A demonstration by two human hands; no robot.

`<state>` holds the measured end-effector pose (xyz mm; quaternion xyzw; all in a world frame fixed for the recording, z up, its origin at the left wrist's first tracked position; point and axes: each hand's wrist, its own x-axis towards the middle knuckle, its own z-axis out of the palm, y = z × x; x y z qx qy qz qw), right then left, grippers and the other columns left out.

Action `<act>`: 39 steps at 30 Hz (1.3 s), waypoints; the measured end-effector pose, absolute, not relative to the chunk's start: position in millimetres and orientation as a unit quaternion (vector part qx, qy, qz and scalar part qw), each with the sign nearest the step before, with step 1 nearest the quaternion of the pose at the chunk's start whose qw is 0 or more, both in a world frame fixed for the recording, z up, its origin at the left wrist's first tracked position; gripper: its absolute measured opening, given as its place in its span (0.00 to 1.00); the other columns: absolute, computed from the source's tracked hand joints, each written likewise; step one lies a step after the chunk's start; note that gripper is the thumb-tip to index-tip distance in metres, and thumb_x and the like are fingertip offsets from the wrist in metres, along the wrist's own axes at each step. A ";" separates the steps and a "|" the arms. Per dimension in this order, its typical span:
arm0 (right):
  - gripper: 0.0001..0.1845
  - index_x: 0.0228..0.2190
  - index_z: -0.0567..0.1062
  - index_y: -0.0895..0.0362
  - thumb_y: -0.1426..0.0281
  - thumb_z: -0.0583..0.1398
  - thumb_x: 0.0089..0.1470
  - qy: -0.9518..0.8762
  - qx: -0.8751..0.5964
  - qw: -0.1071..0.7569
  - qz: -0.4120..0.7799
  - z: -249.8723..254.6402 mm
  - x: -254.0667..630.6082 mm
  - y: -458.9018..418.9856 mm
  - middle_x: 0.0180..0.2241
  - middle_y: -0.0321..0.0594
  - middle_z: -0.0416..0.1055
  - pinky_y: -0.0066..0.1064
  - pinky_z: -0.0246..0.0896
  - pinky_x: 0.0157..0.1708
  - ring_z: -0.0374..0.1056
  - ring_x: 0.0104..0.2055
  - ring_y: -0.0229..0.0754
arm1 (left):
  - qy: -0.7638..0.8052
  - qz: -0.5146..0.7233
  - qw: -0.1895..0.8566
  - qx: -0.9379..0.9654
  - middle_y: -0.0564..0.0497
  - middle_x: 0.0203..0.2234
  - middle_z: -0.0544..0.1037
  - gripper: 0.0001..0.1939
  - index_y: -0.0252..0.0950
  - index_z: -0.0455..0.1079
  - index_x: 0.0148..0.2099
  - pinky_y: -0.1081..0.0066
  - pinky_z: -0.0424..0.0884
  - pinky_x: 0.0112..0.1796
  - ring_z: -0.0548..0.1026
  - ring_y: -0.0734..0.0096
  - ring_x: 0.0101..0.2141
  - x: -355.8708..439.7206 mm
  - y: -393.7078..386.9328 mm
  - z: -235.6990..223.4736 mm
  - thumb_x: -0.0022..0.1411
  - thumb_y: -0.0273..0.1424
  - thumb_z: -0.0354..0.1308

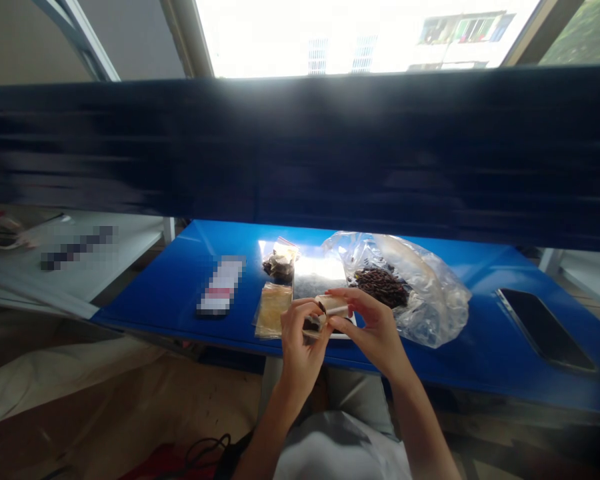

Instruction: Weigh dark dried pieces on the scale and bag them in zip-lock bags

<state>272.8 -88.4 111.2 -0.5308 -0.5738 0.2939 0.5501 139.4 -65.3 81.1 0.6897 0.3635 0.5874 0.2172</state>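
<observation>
My left hand (300, 333) is closed on a small clear plastic bag (313, 325) with dark pieces inside. My right hand (375, 327) pinches a pale, short piece at the mouth of this bag; whether it is part of the bag or a separate scoop I cannot tell. Both hands are close together above the near end of a flat white device with a shiny plate (313, 283), which looks like a scale. Right of it, dark elongated pieces (383, 287) lie heaped in a large, opened clear plastic bag (437, 310).
Left of the plate are a stack of flat yellowish small bags (273, 310) and a cluster of filled small bags (280, 261). A blurred-out phone-like object (221, 287) lies farther left, a dark phone (547, 330) far right. A dark blue shelf (300, 157) spans above the blue table (165, 287).
</observation>
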 end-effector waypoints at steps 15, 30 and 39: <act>0.16 0.39 0.79 0.51 0.60 0.67 0.47 -0.598 -0.511 0.561 0.258 113.5 270.8 -88.4 0.36 0.40 0.76 0.31 0.61 0.29 0.68 0.34 0.42 | 0.343 0.522 0.210 0.752 0.48 0.37 0.77 0.10 0.41 0.72 0.46 0.66 0.69 0.42 0.74 0.65 0.41 135.0 -64.1 85.6 0.62 0.33 0.56; 0.17 0.41 0.78 0.50 0.60 0.66 0.48 -0.592 -0.520 0.553 0.271 114.9 270.9 -87.1 0.38 0.40 0.77 0.31 0.61 0.30 0.68 0.34 0.41 | 0.370 0.604 0.214 0.673 0.48 0.36 0.75 0.11 0.38 0.65 0.42 0.69 0.71 0.39 0.75 0.68 0.38 140.6 -64.0 74.7 0.58 0.33 0.61; 0.18 0.41 0.78 0.50 0.61 0.67 0.46 -0.588 -0.526 0.553 0.269 114.2 272.1 -87.8 0.40 0.40 0.77 0.32 0.61 0.32 0.69 0.36 0.43 | 0.355 0.589 0.140 0.712 0.49 0.36 0.76 0.12 0.39 0.65 0.47 0.69 0.70 0.38 0.75 0.69 0.36 139.1 -60.6 77.8 0.60 0.32 0.59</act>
